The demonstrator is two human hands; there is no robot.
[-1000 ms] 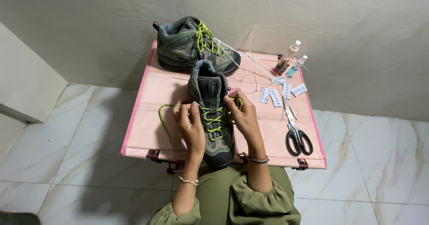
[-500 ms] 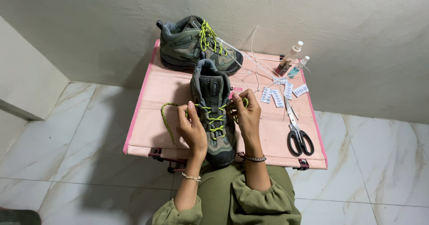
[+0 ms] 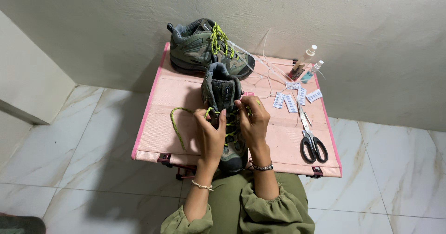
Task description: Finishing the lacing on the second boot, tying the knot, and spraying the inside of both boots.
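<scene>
A small pink table [image 3: 186, 97] stands against a plain grey wall [image 3: 371, 25] on a marble-tiled floor [image 3: 69, 169]. Two grey-green shoes are on it: one [image 3: 225, 99] at centre frame, its toe end hidden behind the hands, and a second shoe [image 3: 200, 48] lying sideways at the top. The left hand [image 3: 210, 129] and right hand [image 3: 253, 118] are each closed, pinching the yellow-green lace [image 3: 175, 125], whose loose end trails to the left. On the right side lie one pair of scissors [image 3: 310, 138], two small bottles [image 3: 304, 62], about five white packets [image 3: 292, 99] and thin clear cords [image 3: 265, 71], hard to count.
</scene>
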